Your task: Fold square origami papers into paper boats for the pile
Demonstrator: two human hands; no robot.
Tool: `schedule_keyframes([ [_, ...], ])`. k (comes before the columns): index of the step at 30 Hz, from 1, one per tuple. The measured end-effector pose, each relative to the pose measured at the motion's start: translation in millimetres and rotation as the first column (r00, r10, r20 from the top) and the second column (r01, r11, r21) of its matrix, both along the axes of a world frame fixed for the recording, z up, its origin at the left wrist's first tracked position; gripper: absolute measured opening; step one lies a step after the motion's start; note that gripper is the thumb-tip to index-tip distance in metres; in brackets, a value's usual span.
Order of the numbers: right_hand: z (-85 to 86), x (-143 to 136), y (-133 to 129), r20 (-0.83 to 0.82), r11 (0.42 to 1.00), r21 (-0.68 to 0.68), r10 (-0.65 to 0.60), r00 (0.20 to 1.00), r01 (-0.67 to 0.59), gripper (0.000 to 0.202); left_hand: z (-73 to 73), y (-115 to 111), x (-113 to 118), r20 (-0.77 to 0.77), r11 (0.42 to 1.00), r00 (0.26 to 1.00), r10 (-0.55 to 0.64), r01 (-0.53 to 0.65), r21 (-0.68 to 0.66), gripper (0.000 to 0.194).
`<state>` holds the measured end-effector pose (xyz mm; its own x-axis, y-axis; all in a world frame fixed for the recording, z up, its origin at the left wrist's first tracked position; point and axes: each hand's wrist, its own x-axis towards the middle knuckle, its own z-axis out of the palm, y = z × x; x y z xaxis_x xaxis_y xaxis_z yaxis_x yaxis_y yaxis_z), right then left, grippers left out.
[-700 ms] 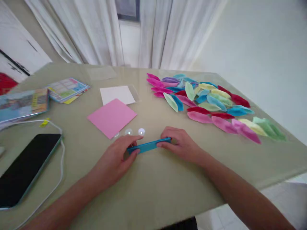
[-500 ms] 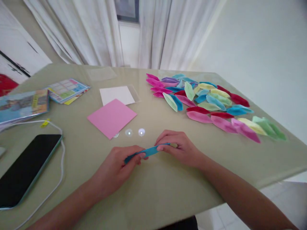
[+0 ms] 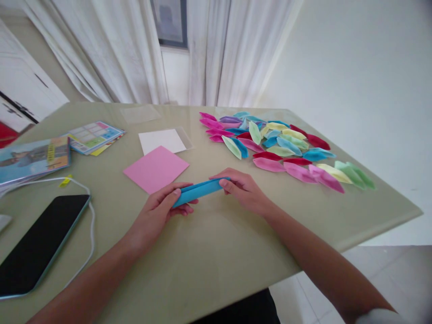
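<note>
A folded blue paper (image 3: 201, 190) is held just above the table, its long side running between both hands. My left hand (image 3: 162, 204) pinches its left end, thumb on top and fingers beneath. At the right end, my right hand (image 3: 241, 189) grips it between thumb and fingers. Behind my left hand lies a pink paper square (image 3: 157, 168), partly over a white sheet (image 3: 162, 140). Several folded paper pieces (image 3: 270, 164) in pink, red, blue, green, yellow and purple are spread over the right part of the table.
A phone (image 3: 43, 243) with a white cable (image 3: 92, 225) lies at the left, in front of a picture packet (image 3: 33, 157) and printed cards (image 3: 96, 136). A clear sleeve (image 3: 140, 114) rests near the table's far edge (image 3: 182, 106).
Both hands have risen with the blue paper, and more of its face shows between them. The view has shifted a little, and the left fingers sit nearer the paper's end.
</note>
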<state>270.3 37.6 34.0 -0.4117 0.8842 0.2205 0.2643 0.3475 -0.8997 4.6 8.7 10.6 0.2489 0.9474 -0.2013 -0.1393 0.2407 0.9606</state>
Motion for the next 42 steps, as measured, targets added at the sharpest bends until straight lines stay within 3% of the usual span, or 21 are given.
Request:
schedule_keyframes([
  [5,16.7,-14,14,0.121,0.999,-0.018,-0.034,0.992,0.036,0.026,-4.7,7,-4,-0.165,0.984,0.982,0.097,-0.07,0.161,0.045],
  [7,11.8,-17,19,0.116,0.999,0.005,-0.049,0.992,0.049,0.027,-5.3,8,-6,-0.243,0.981,0.961,0.129,-0.088,0.17,0.046],
  [9,1.6,-18,21,0.013,0.994,0.081,-0.081,0.997,0.08,0.04,-5.7,7,-7,-0.275,0.98,0.948,0.162,-0.121,0.158,0.05],
  [11,-8.4,-17,19,-0.023,0.973,0.19,-0.128,0.991,0.13,0.035,-6.2,6,-7,-0.281,0.975,0.94,0.196,-0.156,0.16,0.054],
  [13,-14.0,-15,15,0.051,0.96,0.278,-0.054,0.997,0.038,0.029,-6.1,6,-7,-0.268,0.966,0.937,0.224,-0.176,0.19,0.052],
  [17,-14.0,-12,12,0.173,0.951,0.298,0.028,0.984,-0.079,0.036,-1.8,6,-7,-0.358,0.945,0.907,0.221,-0.108,0.31,0.037],
  [23,-11.9,-8,14,0.203,0.939,0.337,-0.006,0.979,-0.065,0.03,3.1,7,-8,-0.358,0.967,0.93,0.084,0.01,0.253,0.06],
  [27,-8.3,-7,14,0.253,0.961,0.267,-0.004,0.967,-0.067,0.021,-2.5,5,-10,-0.401,0.947,0.909,0.116,0.021,0.321,0.066],
  [29,-7.3,-8,15,0.264,0.977,0.215,-0.05,0.963,-0.008,0.024,-5.1,3,-11,-0.478,0.888,0.858,0.185,0.062,0.455,0.071],
  [32,-8.3,-8,17,0.258,0.983,0.138,-0.151,0.954,0.118,0.028,-8.0,0,-11,-0.612,0.727,0.71,0.348,0.207,0.654,0.082],
  [36,-12.1,-6,21,0.261,0.973,0.067,-0.232,0.937,0.222,0.029,-12.9,-3,-12,-0.685,0.587,0.55,0.478,0.381,0.715,0.093],
  [38,-14.2,-4,24,0.251,0.968,0.036,-0.249,0.935,0.248,0.029,-16.0,-3,-13,-0.725,0.534,0.53,0.441,0.494,0.686,0.078],
  [42,-18.6,-3,27,0.191,0.96,-0.011,-0.274,0.943,0.281,0.021,-21.2,-2,-14,-0.796,0.448,0.552,0.249,0.663,0.6,0.051],
])
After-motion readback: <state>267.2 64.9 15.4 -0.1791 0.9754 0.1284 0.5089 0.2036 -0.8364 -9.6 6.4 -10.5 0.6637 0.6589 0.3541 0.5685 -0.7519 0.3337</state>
